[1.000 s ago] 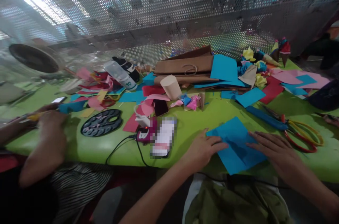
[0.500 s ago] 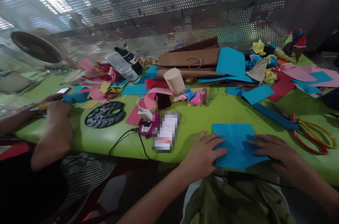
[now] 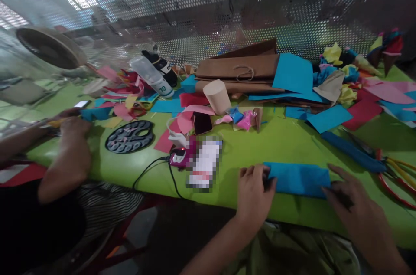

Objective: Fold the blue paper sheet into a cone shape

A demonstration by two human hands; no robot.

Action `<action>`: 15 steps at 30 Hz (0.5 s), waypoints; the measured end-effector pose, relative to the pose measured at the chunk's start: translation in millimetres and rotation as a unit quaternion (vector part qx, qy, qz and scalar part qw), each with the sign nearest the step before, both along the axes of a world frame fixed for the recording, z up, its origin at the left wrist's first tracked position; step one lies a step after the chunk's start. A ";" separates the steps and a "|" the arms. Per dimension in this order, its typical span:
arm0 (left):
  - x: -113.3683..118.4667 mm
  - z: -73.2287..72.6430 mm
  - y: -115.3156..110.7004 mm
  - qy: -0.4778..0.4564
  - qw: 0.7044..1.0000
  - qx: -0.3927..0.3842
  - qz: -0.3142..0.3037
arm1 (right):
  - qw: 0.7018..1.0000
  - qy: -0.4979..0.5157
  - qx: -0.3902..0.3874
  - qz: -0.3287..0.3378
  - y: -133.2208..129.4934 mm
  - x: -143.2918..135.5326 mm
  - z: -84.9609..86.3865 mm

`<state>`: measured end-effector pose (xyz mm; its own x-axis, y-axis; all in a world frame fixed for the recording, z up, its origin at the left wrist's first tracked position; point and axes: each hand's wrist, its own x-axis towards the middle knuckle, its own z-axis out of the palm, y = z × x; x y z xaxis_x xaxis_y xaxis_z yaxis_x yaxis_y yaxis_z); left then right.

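Observation:
A sheet of blue paper (image 3: pixel 298 179), folded over into a narrow strip, lies at the front edge of the green table. My left hand (image 3: pixel 255 192) grips its left end, thumb in front and fingers curled behind. At the right end, my right hand (image 3: pixel 355 207) has its thumb on the lower corner and its index finger along the upper corner. Farther right, pliers or scissors with red handles (image 3: pixel 394 190) rest beside a long dark-blue rolled piece (image 3: pixel 354 151). Left of my hands lies a phone (image 3: pixel 205 164) with a blurred screen.
A black paint palette (image 3: pixel 130 137), a magenta power bank (image 3: pixel 182 158) with cables and a beige paper roll (image 3: pixel 217 96) lie leftward. Brown paper (image 3: pixel 237 69) and coloured scraps fill the back. Another person's arm (image 3: pixel 69 149) rests on the table at far left.
The blue paper was a nearly flat, open sheet under both hands; now it is folded into a strip. My left hand has curled round its end, and the view has shifted slightly.

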<state>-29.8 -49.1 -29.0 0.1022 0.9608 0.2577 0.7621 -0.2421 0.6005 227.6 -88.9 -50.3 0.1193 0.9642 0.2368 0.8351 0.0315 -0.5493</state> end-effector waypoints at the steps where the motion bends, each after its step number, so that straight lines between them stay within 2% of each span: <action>1: 1.0 -1.5 -0.8 -0.002 1.000 0.012 0.004 | 1.000 -0.013 0.011 0.016 0.1 -0.4 0.1; 6: 0.7 -3.0 -4.6 0.014 1.000 0.015 0.007 | 0.978 -0.117 0.068 0.159 -0.6 7.9 -5.7; 11: -2.0 -2.4 -5.2 0.042 0.999 -0.022 -0.003 | 0.970 -0.172 0.063 0.157 -7.6 14.9 -19.0; 15: -3.1 -1.5 -4.2 0.037 0.999 -0.030 -0.003 | 0.973 -0.147 0.003 0.177 -8.3 22.2 -30.6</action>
<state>-32.9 -53.4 -30.5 0.1246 0.9736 0.1911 0.8034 -0.2120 0.5564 249.8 -97.2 -80.9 -0.2940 0.9311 0.2159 0.8923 0.3484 -0.2871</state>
